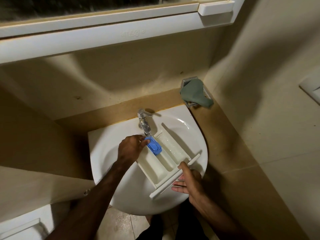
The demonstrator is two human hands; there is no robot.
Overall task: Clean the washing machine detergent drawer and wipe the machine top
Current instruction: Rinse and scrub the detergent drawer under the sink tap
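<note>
Item: detergent drawer (164,160), white plastic, three compartments, lying across the basin of the white sink (103,153). Long axis runs diagonally, from the rear end under the tap (144,124) at upper left to the front panel (174,177) at lower right, nearest the person; the open compartments face up. Blue insert (153,146), seated in the rear of the left-hand compartment, just below the tap spout; water appears to pool in the right-hand compartment, though whether the tap is running is hard to tell. Left hand (130,148): at the drawer's rear left edge, fingers curled against the blue insert and apparently gripping or rubbing it; it is the hand nearer the insert and the spout. Right hand (188,181): at the opposite end, fingers straight and spread, lying under and against the front panel and steadying it, thumb up by the panel's top edge. The hands thus bracket the drawer along its long axis. Step judged in hand: rinsing the drawer, with the machine top not yet wiped. Any turning or tipping would pivot on the right hand's support at the panel. Also present: green cloth (195,93) draped over a metal wall holder beyond the sink's right rear corner, well apart from both hands.
</note>
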